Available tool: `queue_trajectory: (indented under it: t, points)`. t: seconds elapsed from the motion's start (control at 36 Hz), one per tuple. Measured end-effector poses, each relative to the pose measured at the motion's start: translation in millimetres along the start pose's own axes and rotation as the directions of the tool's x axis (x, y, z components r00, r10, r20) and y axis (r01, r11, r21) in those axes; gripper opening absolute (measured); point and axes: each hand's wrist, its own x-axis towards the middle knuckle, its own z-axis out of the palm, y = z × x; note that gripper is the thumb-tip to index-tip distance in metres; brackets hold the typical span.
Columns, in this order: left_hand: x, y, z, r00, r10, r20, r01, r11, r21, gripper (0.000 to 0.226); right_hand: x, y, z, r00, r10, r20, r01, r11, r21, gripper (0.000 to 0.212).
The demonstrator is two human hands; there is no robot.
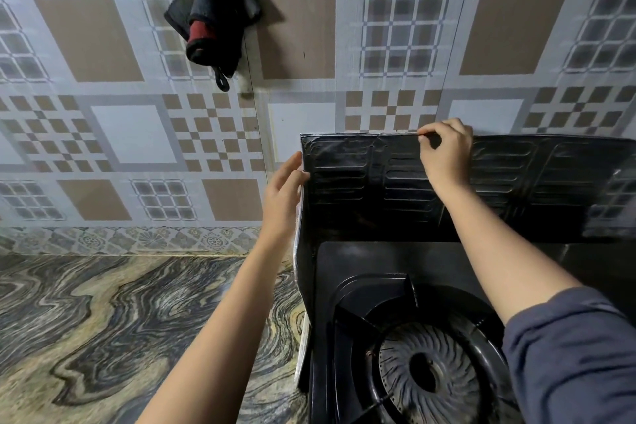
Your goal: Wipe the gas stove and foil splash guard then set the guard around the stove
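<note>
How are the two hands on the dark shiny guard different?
The right hand pinches the top edge of the dark ribbed foil splash guard between fingertips; the left hand lies open, fingers at the guard's left corner fold. The right hand is higher, the left lower. Both touch the guard behind the black gas stove.

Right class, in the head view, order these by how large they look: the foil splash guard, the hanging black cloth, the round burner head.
Largest to smallest as they appear:
1. foil splash guard
2. burner head, though it lies nearest the camera
3. black cloth, close to the burner head in apparent size, so that pair is unsure
</note>
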Motion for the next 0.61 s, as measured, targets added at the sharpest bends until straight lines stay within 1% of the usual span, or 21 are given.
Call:
queue_trajectory:
  t: [0.08,0.17,0.22,0.36,0.42,0.5,0.53,0.61]
  points:
    - [-0.6,1.3,1.2,0.998,-0.023,0.058,0.021,0.999,0.032,0.041,-2.2,-6.3,-9.6,0.999,0.0,0.054,0.001,1.0,-0.01,0.017]
    - [-2.9,4.6,2.4,0.997,-0.055,0.052,0.053,0.998,0.029,0.043,-5.5,-15.3,-21.2,0.995,0.002,0.104,0.0,1.0,-0.014,0.021]
    - [-5.3,8.9,1.8,0.996,-0.073,0.053,0.069,0.994,0.081,0.044,-7.8,-21.9,-30.6,0.991,0.023,0.133,-0.022,1.0,-0.008,0.024]
    - [-15.5,23.5,-0.9,0.988,-0.089,0.125,0.065,0.981,0.182,0.049,-15.4,-40.2,-59.0,0.976,0.068,0.209,-0.059,0.997,-0.048,0.031]
    - [-21.5,32.5,-1.1,0.989,-0.093,0.114,0.067,0.974,0.214,0.052,-20.6,-48.2,-71.3,0.968,0.092,0.233,-0.082,0.995,-0.055,0.032]
    - [-29.4,43.0,0.2,0.989,-0.074,0.129,0.03,0.948,0.317,0.07,-29.6,-56.7,-87.9,0.965,0.111,0.237,-0.092,0.992,-0.092,0.034]
    - [-36.5,49.6,0.6,0.988,-0.074,0.137,0.02,0.932,0.361,0.068,-34.8,-61.7,-95.4,0.959,0.128,0.252,-0.106,0.989,-0.101,0.035]
    - [-53.4,64.4,4.0,0.986,0.009,0.165,-0.082,0.892,0.444,0.055,-47.1,-69.3,-110.8,0.963,0.12,0.242,-0.095,0.989,-0.114,0.036]
